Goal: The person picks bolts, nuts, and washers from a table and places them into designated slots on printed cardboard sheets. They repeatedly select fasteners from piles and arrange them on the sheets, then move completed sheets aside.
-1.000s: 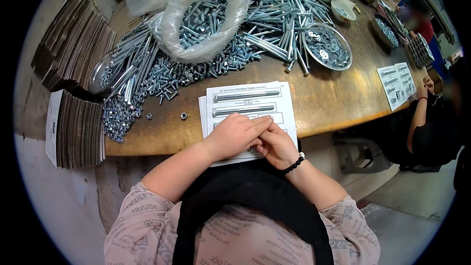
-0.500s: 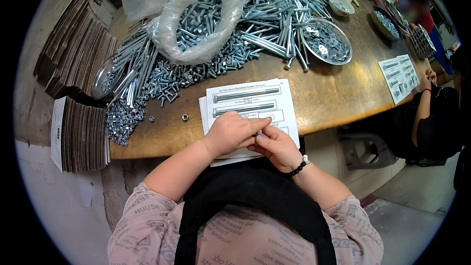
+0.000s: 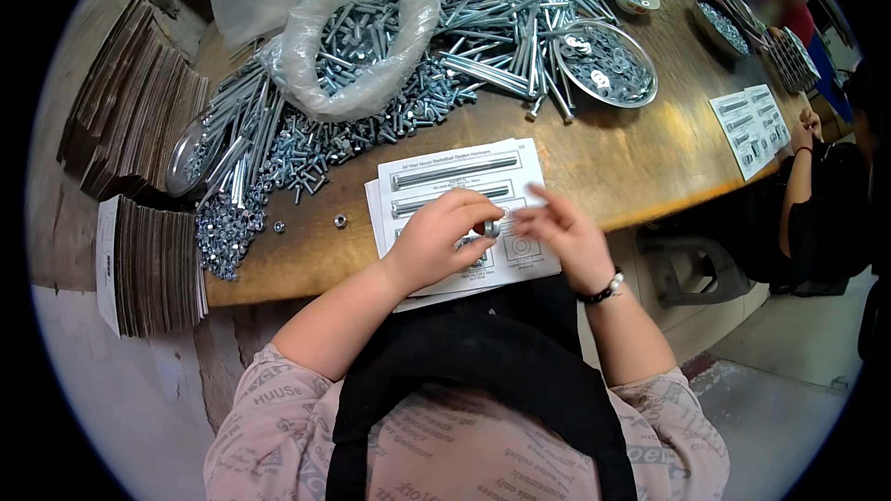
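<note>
My left hand (image 3: 445, 234) is closed over the printed hardware sheet. Between its thumb and forefinger it pinches a few metal washers (image 3: 492, 228), held on edge; their exact number is hard to make out. My right hand (image 3: 571, 241) hovers just to the right, fingers apart and somewhat blurred, with nothing visible in it. Beneath both hands lies a stack of white sheets with card-mounted bolts pictured on the top one (image 3: 455, 156). Part of that sheet is hidden by my hands.
Beyond the sheets are heaped bolts (image 3: 371, 121), a plastic bag (image 3: 306, 97) of bolts and a metal dish of washers (image 3: 608, 70). Nuts (image 3: 223, 237) lie at left beside cardboard stacks (image 3: 153, 264). Another person's hand (image 3: 807, 130) is by a sheet (image 3: 747, 125) at right.
My hands have parted: the right one has moved right and up, its fingers opening. The left keeps the washers, which now show between its fingertips. The whole view has shifted slightly.
</note>
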A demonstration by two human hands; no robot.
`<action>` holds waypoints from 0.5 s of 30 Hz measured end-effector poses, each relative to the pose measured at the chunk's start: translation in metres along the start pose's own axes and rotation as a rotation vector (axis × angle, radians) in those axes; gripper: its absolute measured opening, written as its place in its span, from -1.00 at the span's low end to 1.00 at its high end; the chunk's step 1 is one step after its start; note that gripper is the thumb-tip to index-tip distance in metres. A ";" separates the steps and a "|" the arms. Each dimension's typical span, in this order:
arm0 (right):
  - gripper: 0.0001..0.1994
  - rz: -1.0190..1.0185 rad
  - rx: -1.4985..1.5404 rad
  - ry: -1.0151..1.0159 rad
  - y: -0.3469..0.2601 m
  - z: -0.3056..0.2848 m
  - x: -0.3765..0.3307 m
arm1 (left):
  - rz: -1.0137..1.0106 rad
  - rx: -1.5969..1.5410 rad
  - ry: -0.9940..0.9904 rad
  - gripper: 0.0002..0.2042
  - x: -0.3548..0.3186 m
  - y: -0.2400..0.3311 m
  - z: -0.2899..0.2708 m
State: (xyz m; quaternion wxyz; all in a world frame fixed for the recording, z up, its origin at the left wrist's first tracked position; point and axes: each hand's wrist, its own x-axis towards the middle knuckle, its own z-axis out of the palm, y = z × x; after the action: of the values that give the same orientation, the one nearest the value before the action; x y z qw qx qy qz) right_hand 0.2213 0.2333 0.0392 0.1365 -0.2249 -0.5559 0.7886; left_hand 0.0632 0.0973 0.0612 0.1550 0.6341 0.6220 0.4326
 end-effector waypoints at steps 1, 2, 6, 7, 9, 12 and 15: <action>-0.60 -0.035 -0.073 0.130 0.003 -0.015 0.006 | -0.043 0.012 -0.045 -0.65 0.004 -0.001 0.005; -0.63 -0.070 -0.147 0.259 0.009 -0.030 0.013 | -0.086 0.024 -0.089 -0.64 0.007 -0.003 0.011; -0.69 -0.165 -0.104 0.427 0.034 -0.065 0.027 | 0.030 0.187 -0.309 -0.71 0.017 -0.019 0.047; -0.70 -0.173 -0.105 0.436 0.037 -0.065 0.028 | 0.043 0.219 -0.351 -0.74 0.019 -0.022 0.053; -0.75 -0.189 -0.104 0.446 0.038 -0.062 0.027 | 0.018 0.260 -0.366 -0.75 0.019 -0.022 0.060; -0.76 -0.202 -0.124 0.434 0.041 -0.064 0.028 | 0.009 0.306 -0.392 -0.75 0.020 -0.022 0.065; -0.77 -0.215 -0.127 0.430 0.042 -0.064 0.028 | -0.011 0.312 -0.417 -0.74 0.019 -0.022 0.066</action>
State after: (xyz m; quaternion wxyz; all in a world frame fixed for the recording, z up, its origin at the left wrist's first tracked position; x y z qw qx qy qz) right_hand 0.2305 0.2836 -0.0241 0.3203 -0.3349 -0.5832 0.6671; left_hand 0.0944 0.1410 0.0137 0.1828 0.7223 0.6392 0.1903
